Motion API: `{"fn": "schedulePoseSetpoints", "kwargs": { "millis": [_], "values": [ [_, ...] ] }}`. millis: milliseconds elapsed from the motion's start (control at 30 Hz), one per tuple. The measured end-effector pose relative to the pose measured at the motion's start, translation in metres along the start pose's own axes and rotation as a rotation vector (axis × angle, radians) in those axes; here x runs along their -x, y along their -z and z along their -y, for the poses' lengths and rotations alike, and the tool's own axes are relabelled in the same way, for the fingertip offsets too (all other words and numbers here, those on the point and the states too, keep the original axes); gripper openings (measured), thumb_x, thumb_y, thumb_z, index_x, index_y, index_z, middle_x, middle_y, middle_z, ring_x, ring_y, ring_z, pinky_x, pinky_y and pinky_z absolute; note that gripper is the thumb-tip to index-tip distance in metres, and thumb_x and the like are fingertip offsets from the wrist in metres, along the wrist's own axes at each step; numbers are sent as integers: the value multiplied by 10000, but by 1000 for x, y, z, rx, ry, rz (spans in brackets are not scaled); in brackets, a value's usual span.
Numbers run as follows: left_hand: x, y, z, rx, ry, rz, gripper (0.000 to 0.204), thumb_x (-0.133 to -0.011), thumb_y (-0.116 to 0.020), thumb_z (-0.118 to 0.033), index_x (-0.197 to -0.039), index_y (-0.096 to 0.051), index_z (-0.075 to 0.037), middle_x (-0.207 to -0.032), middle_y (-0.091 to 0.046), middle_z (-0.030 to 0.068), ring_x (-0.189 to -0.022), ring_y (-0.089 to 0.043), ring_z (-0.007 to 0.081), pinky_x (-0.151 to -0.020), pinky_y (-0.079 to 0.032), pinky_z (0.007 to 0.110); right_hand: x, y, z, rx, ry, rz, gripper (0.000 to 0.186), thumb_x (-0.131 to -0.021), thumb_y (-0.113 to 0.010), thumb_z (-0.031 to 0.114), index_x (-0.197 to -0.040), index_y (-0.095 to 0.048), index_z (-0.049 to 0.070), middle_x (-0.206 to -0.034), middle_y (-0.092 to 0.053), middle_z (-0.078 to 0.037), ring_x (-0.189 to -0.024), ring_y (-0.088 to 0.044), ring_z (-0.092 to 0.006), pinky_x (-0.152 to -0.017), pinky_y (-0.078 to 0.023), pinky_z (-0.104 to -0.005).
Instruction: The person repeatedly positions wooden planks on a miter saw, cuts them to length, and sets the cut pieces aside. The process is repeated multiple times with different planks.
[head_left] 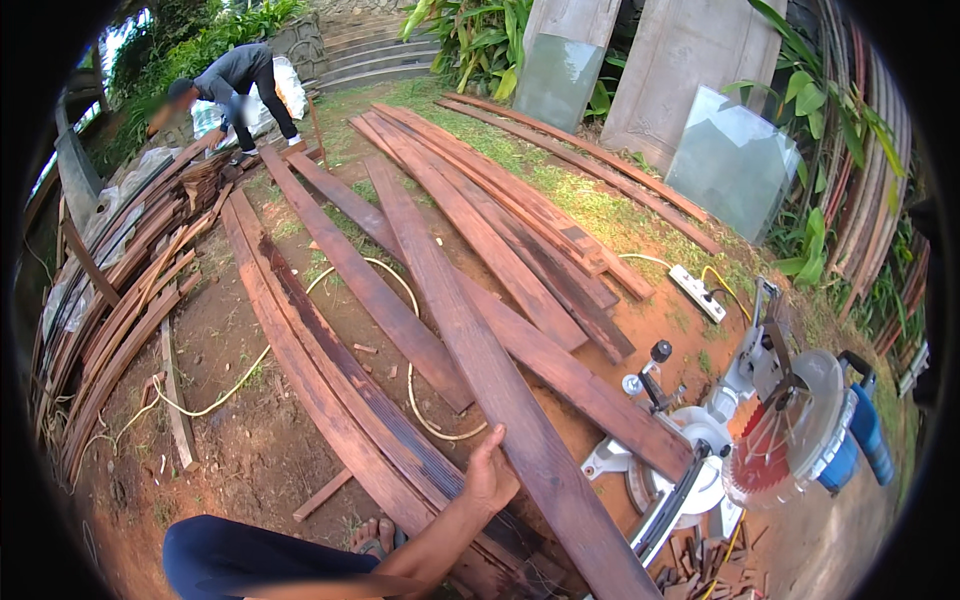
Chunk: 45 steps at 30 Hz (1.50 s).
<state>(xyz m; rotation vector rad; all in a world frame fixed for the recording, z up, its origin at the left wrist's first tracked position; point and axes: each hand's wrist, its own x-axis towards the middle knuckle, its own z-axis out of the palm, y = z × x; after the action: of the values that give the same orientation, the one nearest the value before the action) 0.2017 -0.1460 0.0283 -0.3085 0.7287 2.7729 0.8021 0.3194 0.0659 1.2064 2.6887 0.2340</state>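
My left hand (pixel 485 475) grips the near left edge of a long dark reddish plank (pixel 540 480), which stretches diagonally from the far middle down past the frame's bottom edge. My right hand is not in view. Just right of this plank, another board (pixel 590 400) lies with its end on the base of a blue and silver miter saw (pixel 770 450) with a red blade and clear guard. Below and left of my left hand, more long boards (pixel 340 430) lie side by side near my sandalled foot (pixel 375 535).
A bent-over co-worker (pixel 235 85) stands at the back left by a wood pile (pixel 130 280). Boards (pixel 480 200) lie across the middle beside a power strip (pixel 695 290). A yellow cable loops over the dirt. Glass panes (pixel 730 165) lean at the back right; offcuts (pixel 700 565) lie below the saw.
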Motion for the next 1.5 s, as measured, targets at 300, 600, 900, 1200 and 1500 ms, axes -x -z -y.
{"fn": "schedulePoseSetpoints", "kwargs": {
  "millis": [300, 600, 900, 1200, 1500],
  "values": [
    [-99, 22, -33, -87, -130, -38, 828, -991, -595, -597, -1538, -448, 7, -1504, -557, 168, -1382, -534, 363, -1190, -405, 524, 5, 28, 87, -134, 127, 64, 704, -876, -706, 243, -1493, -461, 10, -1329, -591, -289, -1226, -588, -491, -1060, -499, -558],
    [-122, 8, -64, -70, -403, -448, 543, -1022, -706, -332, -1456, -495, -82, -1363, -577, 77, -1248, -556, 227, -1169, -380, 469, -37, 47, 212, -168, 369, 136, 604, -948, -660, 293, -1468, -520, 20, -1255, -645, -287, -1150, -632, -493, -1026, -511, -551],
    [-80, -6, -130, 57, -540, -384, 362, -1041, -661, -336, -1303, -579, -101, -1224, -660, 42, -1121, -649, 201, -991, -526, 415, -139, 196, 545, -275, 655, 194, 1035, -654, -892, 632, -1388, -591, -34, -1263, -664, -261, -1199, -648, -414, -1042, -507, -517],
    [-48, -5, -150, 35, -447, -223, 437, -1060, -616, -406, -1334, -579, -67, -1275, -642, 83, -1152, -633, 226, -1010, -524, 420, -294, 344, 795, -197, 884, -258, 971, -782, -809, 674, -1398, -587, -43, -1301, -680, -280, -1140, -716, -425, -921, -595, -522],
    [-63, 70, -195, -21, -642, -420, 317, -1095, -573, -294, -1273, -602, -34, -1182, -688, 102, -1068, -665, 227, -968, -549, 405, -197, 263, 711, -283, 1749, -172, 614, -867, -817, 369, -1322, -610, 12, -1106, -679, -187, -1064, -706, -375, -907, -580, -518]
  ]
}}
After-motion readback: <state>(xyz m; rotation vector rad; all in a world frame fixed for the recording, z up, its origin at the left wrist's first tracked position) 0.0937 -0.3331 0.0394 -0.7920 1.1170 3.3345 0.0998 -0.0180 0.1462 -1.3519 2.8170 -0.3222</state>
